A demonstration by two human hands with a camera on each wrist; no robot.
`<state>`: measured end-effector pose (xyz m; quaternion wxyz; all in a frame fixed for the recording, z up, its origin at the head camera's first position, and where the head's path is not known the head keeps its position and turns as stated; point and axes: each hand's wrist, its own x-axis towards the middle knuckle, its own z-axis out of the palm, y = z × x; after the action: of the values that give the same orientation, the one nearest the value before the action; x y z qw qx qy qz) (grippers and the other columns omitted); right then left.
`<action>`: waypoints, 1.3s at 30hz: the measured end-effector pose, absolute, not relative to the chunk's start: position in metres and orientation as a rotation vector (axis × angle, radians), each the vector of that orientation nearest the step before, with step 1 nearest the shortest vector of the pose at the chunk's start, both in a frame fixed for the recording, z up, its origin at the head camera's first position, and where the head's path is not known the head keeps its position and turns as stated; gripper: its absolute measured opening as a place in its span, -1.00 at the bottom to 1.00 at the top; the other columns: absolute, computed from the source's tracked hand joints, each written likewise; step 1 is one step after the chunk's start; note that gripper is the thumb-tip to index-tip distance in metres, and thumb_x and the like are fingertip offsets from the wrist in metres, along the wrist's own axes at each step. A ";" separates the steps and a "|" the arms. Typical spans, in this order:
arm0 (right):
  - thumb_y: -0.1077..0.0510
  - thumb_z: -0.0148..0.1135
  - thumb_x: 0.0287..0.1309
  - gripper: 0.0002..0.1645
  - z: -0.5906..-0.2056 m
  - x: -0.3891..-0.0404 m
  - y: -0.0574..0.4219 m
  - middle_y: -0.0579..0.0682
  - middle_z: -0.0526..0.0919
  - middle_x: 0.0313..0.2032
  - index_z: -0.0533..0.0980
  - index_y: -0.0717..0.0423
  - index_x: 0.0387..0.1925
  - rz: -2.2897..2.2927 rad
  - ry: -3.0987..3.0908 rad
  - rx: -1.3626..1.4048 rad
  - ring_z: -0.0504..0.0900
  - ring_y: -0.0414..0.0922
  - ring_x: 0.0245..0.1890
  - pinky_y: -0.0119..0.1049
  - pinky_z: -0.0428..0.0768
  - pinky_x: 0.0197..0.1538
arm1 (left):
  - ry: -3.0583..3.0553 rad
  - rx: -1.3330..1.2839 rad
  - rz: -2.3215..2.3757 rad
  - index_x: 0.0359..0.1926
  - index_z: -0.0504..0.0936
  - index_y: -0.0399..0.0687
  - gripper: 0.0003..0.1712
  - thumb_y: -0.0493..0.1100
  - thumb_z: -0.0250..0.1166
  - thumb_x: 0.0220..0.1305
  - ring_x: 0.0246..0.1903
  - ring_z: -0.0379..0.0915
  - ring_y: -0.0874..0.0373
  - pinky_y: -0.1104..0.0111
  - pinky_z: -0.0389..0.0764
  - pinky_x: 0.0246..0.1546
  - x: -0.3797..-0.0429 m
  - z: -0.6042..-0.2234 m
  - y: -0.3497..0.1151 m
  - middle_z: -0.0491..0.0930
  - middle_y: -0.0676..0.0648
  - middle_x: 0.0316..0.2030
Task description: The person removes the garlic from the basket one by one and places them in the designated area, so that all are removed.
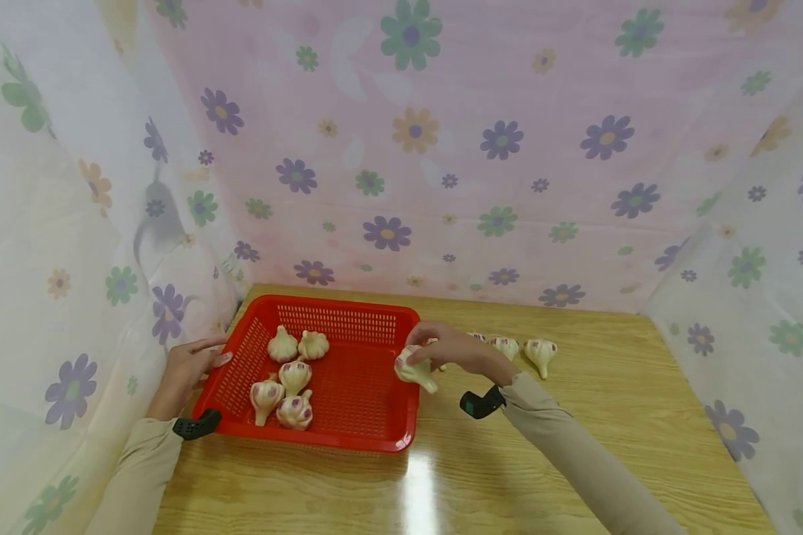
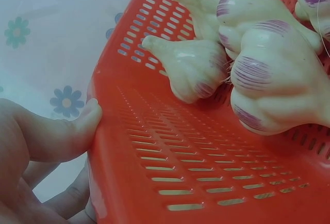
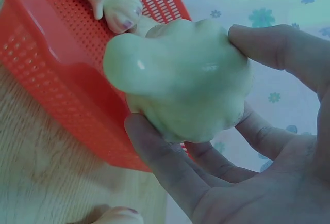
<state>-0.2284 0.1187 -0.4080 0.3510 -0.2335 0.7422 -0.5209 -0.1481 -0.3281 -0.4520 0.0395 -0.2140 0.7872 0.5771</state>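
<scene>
sleeves (image 1: 578, 455) over wood-grain table (image 1: 629, 394), flowered cloth (image 1: 455, 208) behind, right hand (image 1: 453, 349) pinching garlic (image 1: 411, 366), left hand (image 1: 186, 369) gripping basket (image 1: 358, 383)

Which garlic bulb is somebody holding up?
The cream, purple-marked garlic bulb between the right hand's fingers, near the red perforated plastic basket's right rim. Only it is held; the others lie in that basket or on the wood-grain table.

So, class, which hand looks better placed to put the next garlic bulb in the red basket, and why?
Probably the right hand: it holds a garlic bulb by the right rim of the red basket. The left hand holds no bulb and touches the opposite rim.
</scene>
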 end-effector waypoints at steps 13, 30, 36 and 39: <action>0.06 0.30 0.13 -0.67 -0.414 -0.234 0.136 0.11 0.49 -0.06 0.49 0.19 -0.17 -1.343 1.988 -0.566 0.54 0.03 -0.23 -0.05 0.60 -0.17 | 2.400 -0.651 1.795 0.33 0.29 -0.26 -0.30 -0.09 0.27 0.23 -0.42 0.60 0.20 0.25 0.65 -0.34 -0.148 -0.453 -0.329 0.61 0.00 -0.25; 0.04 0.29 0.15 -0.65 -0.419 -0.238 0.159 0.11 0.43 0.03 0.46 0.14 -0.12 -1.334 2.041 -0.526 0.47 0.06 -0.06 -0.08 0.57 -0.11 | 2.362 -0.661 1.825 0.34 0.27 -0.26 -0.28 -0.11 0.27 0.23 -0.40 0.59 0.20 0.27 0.65 -0.34 -0.147 -0.454 -0.330 0.60 0.08 -0.30; 0.02 0.29 0.15 -0.63 -0.417 -0.239 0.162 0.10 0.43 0.07 0.47 0.15 -0.11 -1.341 2.042 -0.504 0.49 0.06 -0.09 -0.03 0.56 -0.11 | 2.362 -0.667 1.829 0.34 0.29 -0.27 -0.29 -0.12 0.29 0.22 -0.41 0.57 0.21 0.28 0.65 -0.36 -0.147 -0.453 -0.329 0.59 0.11 -0.34; 0.02 0.29 0.15 -0.61 -0.417 -0.240 0.167 0.11 0.42 0.07 0.45 0.16 -0.09 -1.345 2.047 -0.504 0.49 0.06 -0.10 -0.03 0.55 -0.10 | 2.383 -0.664 1.811 0.33 0.30 -0.26 -0.30 -0.11 0.27 0.23 -0.41 0.57 0.20 0.27 0.65 -0.35 -0.149 -0.451 -0.328 0.60 0.05 -0.29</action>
<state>-0.2397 0.1668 -0.4172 0.3149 -0.1912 0.7769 -0.5105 -0.1487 -0.3279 -0.4514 0.0379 -0.2164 0.7768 0.5902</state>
